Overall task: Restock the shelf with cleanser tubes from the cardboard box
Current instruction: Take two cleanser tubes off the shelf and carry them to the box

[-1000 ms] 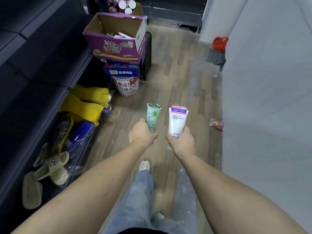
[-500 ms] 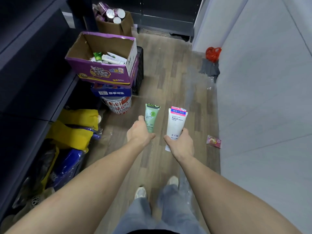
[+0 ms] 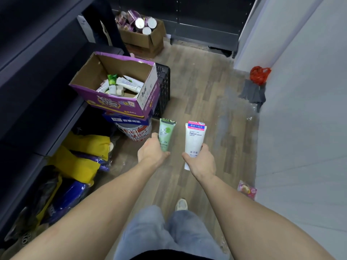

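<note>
Beside the dark shelf [image 3: 47,76] and the box [image 3: 120,102] of remaining tubes, the left hand [image 3: 150,152] grips a green tube [image 3: 166,134] and the right hand [image 3: 201,162] a white tube [image 3: 194,139], both upright mid-carry, likely needing placement on the shelf next.

Even, fairly bright indoor light fills the right and centre of the frame, where the pale wall [image 3: 300,128] and wooden floor [image 3: 202,81] show clearly. The left side falls dim: the dark shelving [image 3: 37,72] loses detail in shadow. Wide-angle distortion bends the wall and shelf edges and stretches the forearms at the bottom corners. Detail looks slightly soft throughout; print on distant packaging is unreadable
</note>
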